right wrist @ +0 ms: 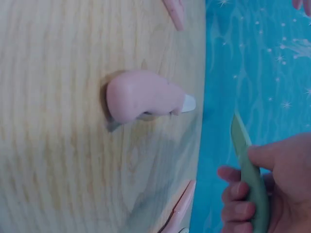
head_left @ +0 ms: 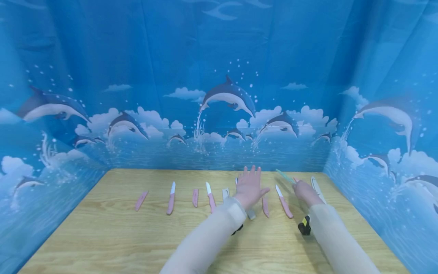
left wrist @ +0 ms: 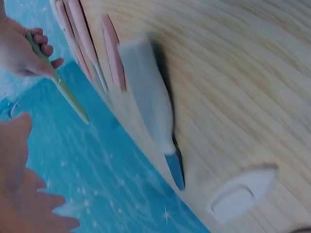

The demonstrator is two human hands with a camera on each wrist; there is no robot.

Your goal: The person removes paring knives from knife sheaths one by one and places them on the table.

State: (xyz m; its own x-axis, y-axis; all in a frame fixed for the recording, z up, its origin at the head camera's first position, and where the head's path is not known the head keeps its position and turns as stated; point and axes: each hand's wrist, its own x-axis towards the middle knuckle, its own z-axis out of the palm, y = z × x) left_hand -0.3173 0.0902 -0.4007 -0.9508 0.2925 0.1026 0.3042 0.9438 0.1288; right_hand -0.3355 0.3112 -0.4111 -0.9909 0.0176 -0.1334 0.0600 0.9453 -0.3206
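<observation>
My right hand (head_left: pixel 305 192) curls its fingers round the handle of a green knife (right wrist: pixel 253 187), thumb along it, the green blade pointing up and away. My left hand (head_left: pixel 249 186) is spread, fingers straight, above the middle of the table. Below it lies a grey-white-handled knife (left wrist: pixel 148 92), largely hidden by the hand in the head view. To its left lies a white blade cover (head_left: pixel 226 194). A pink cover (head_left: pixel 265 207) and a pink-handled knife (head_left: pixel 284 203) with a white blade lie between my hands.
On the wooden table (head_left: pixel 119 239), further left, are two pink-handled knives (head_left: pixel 170 201) and two pink covers (head_left: pixel 142 200). A pale, long oval piece (head_left: pixel 317 188) lies beyond my right hand, partly hidden. A blue dolphin-print curtain (head_left: pixel 219 57) encloses the back and sides.
</observation>
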